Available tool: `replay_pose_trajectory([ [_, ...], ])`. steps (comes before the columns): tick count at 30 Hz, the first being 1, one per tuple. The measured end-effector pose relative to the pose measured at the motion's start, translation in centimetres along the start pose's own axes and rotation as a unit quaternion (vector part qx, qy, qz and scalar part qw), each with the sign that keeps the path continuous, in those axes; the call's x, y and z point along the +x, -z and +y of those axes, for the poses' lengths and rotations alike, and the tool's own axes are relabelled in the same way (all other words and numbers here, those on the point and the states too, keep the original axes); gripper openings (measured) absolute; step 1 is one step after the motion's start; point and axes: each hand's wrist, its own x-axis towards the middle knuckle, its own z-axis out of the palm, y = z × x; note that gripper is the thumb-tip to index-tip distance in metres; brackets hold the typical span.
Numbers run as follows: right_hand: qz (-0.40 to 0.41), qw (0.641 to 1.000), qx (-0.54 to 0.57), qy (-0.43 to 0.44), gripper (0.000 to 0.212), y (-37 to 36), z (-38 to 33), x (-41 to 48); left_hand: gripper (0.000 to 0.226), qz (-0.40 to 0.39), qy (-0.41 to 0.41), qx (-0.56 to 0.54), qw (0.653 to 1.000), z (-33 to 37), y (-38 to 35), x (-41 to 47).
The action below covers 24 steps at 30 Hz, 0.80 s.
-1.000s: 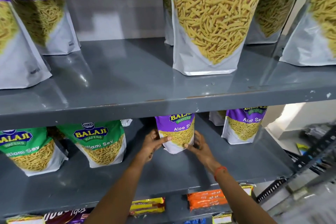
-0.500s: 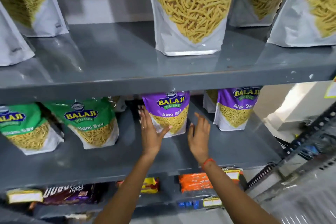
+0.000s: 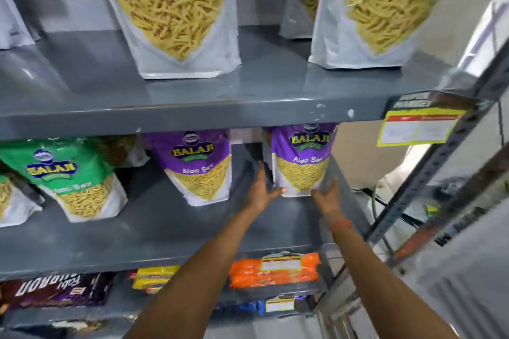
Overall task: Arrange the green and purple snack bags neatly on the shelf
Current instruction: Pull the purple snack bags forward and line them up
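Purple Aloo Sev bag stands cupped between spread left hand and right hand.

Purple-topped Aloo Sev bags with white bases are showing yellow sev beside green-topped bags on grey shelving, above orange packets, with a yellow-bordered red-banded label hanging at right.
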Motion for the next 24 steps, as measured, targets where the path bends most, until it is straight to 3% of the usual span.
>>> replay_pose_trajectory([
  [4, -0.113, 0.991, 0.068, 0.02, 0.068, 1.3, -0.5, 3.0, 0.063, -0.096, 0.056, -0.143, 0.983, -0.2, -0.9, 2.6],
  [12, -0.165, 0.984, 0.06, 0.026, 0.05, 2.6, 1.4, 1.6, 0.045, -0.054, 0.082, -0.174, 0.98, -0.8, -1.3, -0.5],
  [20, -0.129, 0.986, 0.101, 0.024, 0.034, 5.3, 3.8, -4.2, 0.038, -0.028, 0.051, -0.132, 0.989, -1.6, -3.1, -8.1],
  [24, -0.118, 0.988, 0.101, 0.014, 0.043, 5.9, 4.2, -5.9, 0.038, -0.028, 0.049, -0.134, 0.989, -1.9, -3.6, -9.3],
])
